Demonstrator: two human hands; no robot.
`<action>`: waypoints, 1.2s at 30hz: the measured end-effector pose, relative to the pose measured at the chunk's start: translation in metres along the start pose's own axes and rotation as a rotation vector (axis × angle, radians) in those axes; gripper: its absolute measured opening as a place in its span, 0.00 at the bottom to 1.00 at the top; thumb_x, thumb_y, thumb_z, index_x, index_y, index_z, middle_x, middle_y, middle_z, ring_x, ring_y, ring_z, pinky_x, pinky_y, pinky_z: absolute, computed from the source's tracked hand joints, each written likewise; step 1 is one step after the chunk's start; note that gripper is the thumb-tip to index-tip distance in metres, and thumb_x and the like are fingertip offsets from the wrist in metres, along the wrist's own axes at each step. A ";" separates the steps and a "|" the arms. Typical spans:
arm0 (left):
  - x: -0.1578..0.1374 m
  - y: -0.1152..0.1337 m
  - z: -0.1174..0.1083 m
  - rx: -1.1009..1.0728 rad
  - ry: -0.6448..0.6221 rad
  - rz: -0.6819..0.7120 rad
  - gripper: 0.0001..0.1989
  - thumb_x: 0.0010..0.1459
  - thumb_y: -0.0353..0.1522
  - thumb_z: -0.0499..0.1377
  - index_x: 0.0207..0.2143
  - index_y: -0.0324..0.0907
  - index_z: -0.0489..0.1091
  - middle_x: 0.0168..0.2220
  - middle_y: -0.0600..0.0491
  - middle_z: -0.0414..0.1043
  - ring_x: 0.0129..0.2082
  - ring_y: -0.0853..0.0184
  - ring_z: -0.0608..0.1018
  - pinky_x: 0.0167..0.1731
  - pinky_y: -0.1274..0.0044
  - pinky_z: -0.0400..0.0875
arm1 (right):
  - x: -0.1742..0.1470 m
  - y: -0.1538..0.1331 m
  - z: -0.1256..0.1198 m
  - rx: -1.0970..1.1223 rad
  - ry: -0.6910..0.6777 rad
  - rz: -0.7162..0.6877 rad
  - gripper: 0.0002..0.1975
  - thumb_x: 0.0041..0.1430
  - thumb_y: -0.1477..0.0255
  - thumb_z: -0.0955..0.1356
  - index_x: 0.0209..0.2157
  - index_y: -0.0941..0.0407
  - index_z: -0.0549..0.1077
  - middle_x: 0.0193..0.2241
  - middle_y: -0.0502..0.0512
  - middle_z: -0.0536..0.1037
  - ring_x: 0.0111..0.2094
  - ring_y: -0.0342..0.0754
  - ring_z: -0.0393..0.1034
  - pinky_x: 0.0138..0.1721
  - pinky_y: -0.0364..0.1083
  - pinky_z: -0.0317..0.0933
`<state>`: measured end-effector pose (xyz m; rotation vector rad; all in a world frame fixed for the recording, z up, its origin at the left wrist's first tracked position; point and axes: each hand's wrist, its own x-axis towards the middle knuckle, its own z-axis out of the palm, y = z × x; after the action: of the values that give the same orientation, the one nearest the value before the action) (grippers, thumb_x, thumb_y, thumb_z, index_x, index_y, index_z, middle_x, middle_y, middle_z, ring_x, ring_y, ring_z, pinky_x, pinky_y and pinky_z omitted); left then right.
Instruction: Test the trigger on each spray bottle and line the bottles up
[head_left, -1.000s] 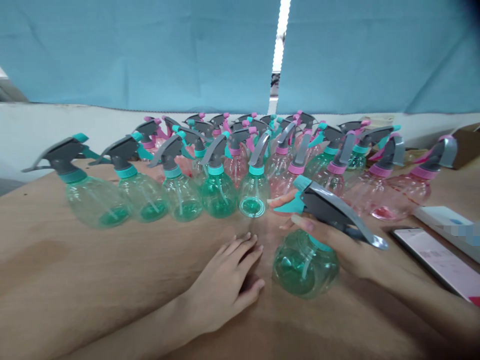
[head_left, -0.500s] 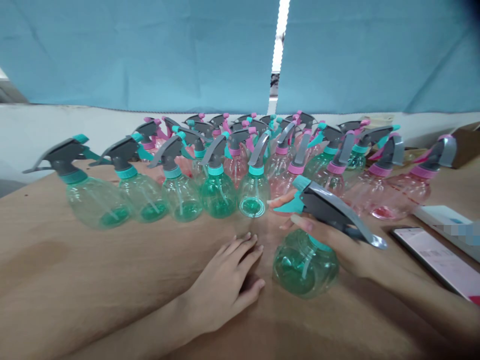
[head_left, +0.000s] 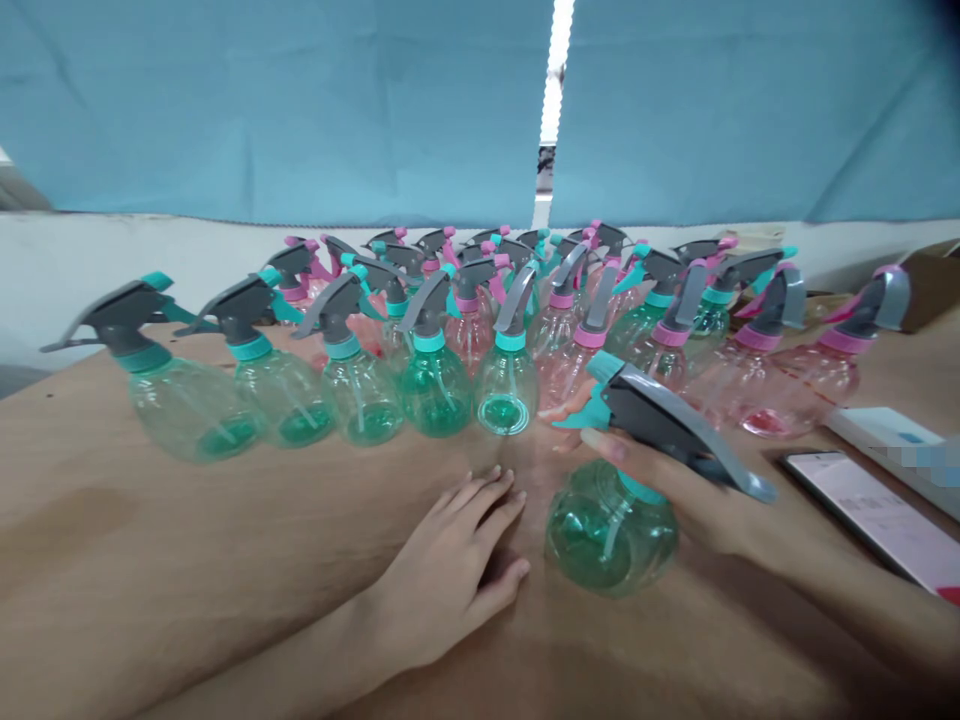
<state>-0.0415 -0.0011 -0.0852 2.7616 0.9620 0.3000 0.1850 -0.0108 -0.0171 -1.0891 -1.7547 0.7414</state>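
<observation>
The right hand (head_left: 675,490) has its fingers wrapped around the grey-and-teal trigger head of a clear green plastic spray bottle (head_left: 611,530) standing on the brown wooden table (head_left: 187,560) — the left hand (head_left: 450,570) rests flat beside it, fingers loosely spread, holding nothing.

- Right hand (head_left: 675,480) grips the green spray bottle (head_left: 611,530) by its neck.
- Left hand (head_left: 450,570) lies flat on the bench (head_left: 187,560), just beside it.

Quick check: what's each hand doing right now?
Left hand: open, flat on the brown table.
Right hand: closed on the green plastic spray bottle.
</observation>
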 end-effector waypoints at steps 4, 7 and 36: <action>0.000 0.000 -0.002 0.007 -0.012 -0.004 0.25 0.64 0.38 0.54 0.60 0.39 0.58 0.63 0.47 0.56 0.63 0.57 0.57 0.59 0.63 0.56 | 0.000 -0.004 -0.002 -0.054 0.006 -0.010 0.07 0.61 0.62 0.64 0.35 0.48 0.72 0.28 0.50 0.75 0.29 0.49 0.70 0.30 0.49 0.66; 0.000 0.000 -0.002 0.013 -0.019 0.001 0.25 0.64 0.38 0.53 0.60 0.37 0.58 0.63 0.46 0.55 0.63 0.56 0.57 0.59 0.62 0.55 | 0.000 -0.006 -0.003 -0.101 -0.012 0.005 0.13 0.62 0.60 0.62 0.27 0.50 0.69 0.23 0.50 0.70 0.26 0.48 0.68 0.27 0.47 0.63; -0.001 0.001 -0.001 -0.017 0.027 0.003 0.24 0.63 0.37 0.54 0.60 0.42 0.58 0.62 0.47 0.57 0.62 0.55 0.59 0.58 0.62 0.57 | 0.001 0.003 -0.001 0.144 -0.073 0.093 0.15 0.59 0.62 0.66 0.47 0.48 0.71 0.26 0.49 0.72 0.28 0.48 0.69 0.36 0.49 0.67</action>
<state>-0.0417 -0.0018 -0.0846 2.7505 0.9579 0.3451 0.1864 -0.0090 -0.0188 -1.0628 -1.6924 0.9600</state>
